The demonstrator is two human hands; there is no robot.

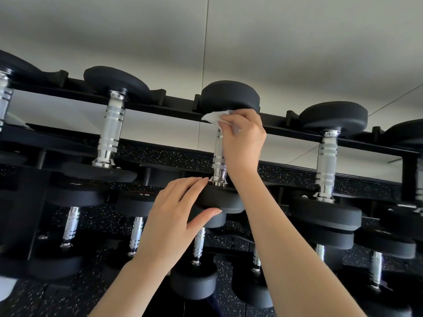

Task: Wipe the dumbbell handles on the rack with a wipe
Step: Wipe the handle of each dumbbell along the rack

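Observation:
A black dumbbell rack (174,104) holds rows of dumbbells with black round heads and chrome knurled handles. At the middle of the top row, my right hand (242,140) holds a white wipe (214,116) against the far end of one chrome handle (218,156), just below its far head (230,97). The fingers curl round the wipe and the handle. My left hand (176,213) rests on the near head (219,200) of the same dumbbell, fingers straight on its top and thumb on its rim.
Neighbouring top-row dumbbells stand at the left (109,133) and right (326,161). Lower rows of dumbbells (199,245) sit beneath my arms. A pale wall (229,42) runs behind the rack, and black speckled flooring (160,154) shows through it.

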